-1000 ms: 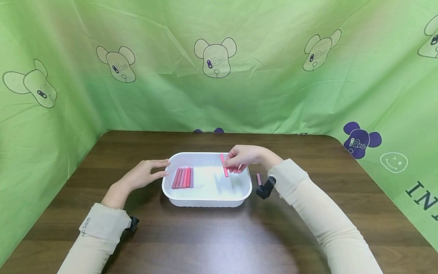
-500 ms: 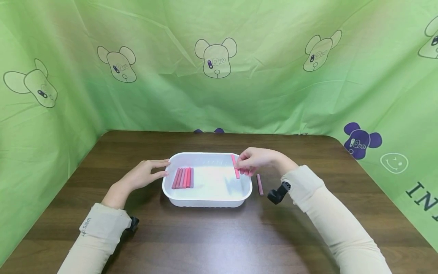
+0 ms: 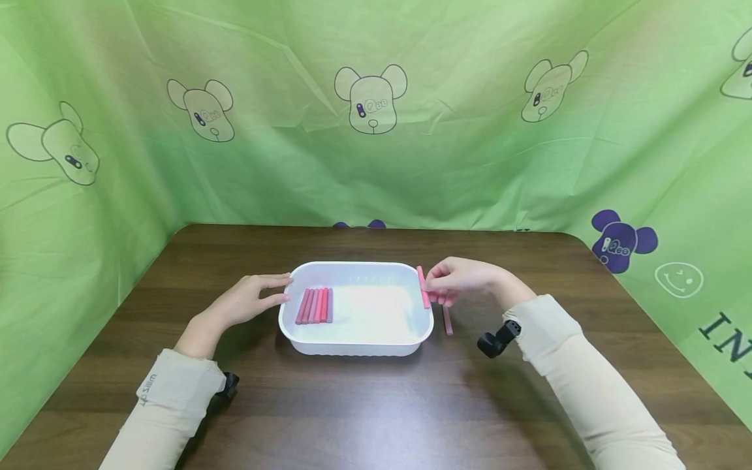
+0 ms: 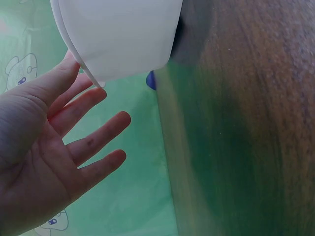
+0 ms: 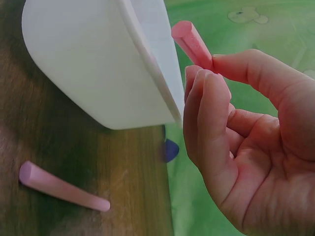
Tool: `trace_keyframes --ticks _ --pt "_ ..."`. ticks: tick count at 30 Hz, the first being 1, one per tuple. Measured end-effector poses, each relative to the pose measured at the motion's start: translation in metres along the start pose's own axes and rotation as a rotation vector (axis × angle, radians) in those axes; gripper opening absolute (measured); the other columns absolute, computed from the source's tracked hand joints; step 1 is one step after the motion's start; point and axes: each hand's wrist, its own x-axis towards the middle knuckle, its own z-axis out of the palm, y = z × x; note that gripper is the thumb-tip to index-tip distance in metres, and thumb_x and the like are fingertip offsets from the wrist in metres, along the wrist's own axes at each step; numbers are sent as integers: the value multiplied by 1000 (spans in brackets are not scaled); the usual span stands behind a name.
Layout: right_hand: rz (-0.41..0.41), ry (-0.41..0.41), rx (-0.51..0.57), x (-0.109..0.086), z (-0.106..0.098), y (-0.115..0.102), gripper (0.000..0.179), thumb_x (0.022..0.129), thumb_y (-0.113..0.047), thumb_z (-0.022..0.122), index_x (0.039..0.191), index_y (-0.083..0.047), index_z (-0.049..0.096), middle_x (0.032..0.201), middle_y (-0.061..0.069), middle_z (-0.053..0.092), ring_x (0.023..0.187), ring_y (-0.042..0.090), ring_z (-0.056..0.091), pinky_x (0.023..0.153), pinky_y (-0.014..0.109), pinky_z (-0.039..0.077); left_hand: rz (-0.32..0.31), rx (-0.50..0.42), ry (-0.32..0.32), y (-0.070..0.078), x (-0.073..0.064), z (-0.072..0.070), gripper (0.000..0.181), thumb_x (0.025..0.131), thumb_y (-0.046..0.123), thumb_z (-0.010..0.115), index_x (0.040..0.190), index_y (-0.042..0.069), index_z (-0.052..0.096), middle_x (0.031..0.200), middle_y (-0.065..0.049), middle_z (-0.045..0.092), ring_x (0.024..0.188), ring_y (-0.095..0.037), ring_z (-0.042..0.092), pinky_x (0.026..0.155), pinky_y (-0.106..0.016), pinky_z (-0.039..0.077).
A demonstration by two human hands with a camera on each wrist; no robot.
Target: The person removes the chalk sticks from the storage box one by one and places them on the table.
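Note:
In the head view, my right hand (image 3: pixel 461 281) pinches a pink chalk stick (image 3: pixel 423 287) between thumb and fingertips, above the right rim of a white plastic tray (image 3: pixel 356 349). The right wrist view shows the held stick's round end sticking out past the fingertips. My left hand (image 3: pixel 249 300) touches the tray's left rim with thumb and fingertips; in the left wrist view its other fingers are spread and fairly straight. Inside the tray, at the left, several pink and mauve chalk sticks (image 3: pixel 314 306) lie side by side in a row.
A mauve chalk stick (image 3: pixel 448 320) lies on the brown wooden table (image 3: pixel 364 405) just right of the tray, partly beneath my right hand in the head view. A green printed cloth (image 3: pixel 376 170) hangs behind the table and at its sides.
My right hand has moved right with the pink chalk stick, from over the tray's inside to its right rim. More of the stick on the table came into view. My left hand stays put.

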Motion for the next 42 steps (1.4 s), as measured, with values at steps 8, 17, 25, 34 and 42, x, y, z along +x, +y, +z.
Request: trace_keyframes --ticks 8,17,25,34,42 --pt "36 10 66 -7 -2 15 18 92 -20 56 85 -4 62 68 -2 60 64 7 57 60 21 53 -17 -13 -10 -2 0 0 44 90 20 61 129 0 54 135 -17 52 130 -37 44 107 -52 37" --pt "54 10 109 -13 -3 34 16 91 -19 57 86 -5 62 71 -1 63 63 5 56 59 19 52 -30 -19 -13 -1 -1 0 45 90 20 61 130 1 54 136 -17 52 130 -37 44 107 -53 37" --pt "77 15 138 -13 -2 52 15 91 -18 56 84 -7 62 67 -5 58 62 3 55 58 17 52 -37 -23 -17 -2 -1 0 45 90 21 61 130 1 53 136 -16 51 131 -37 43 107 -53 36" --pt "94 23 126 -15 -1 67 16 90 -17 56 80 -7 61 66 -5 59 59 2 54 56 16 51 -37 -18 -17 -2 -1 0 45 90 22 61 130 1 53 136 -16 51 130 -37 43 107 -52 37" --pt "134 20 131 -15 -1 75 16 90 -17 58 77 -7 60 64 -5 59 56 1 53 53 13 49 -36 -22 -19 -1 0 0 45 90 20 61 130 1 53 137 -17 51 131 -37 43 107 -52 36"
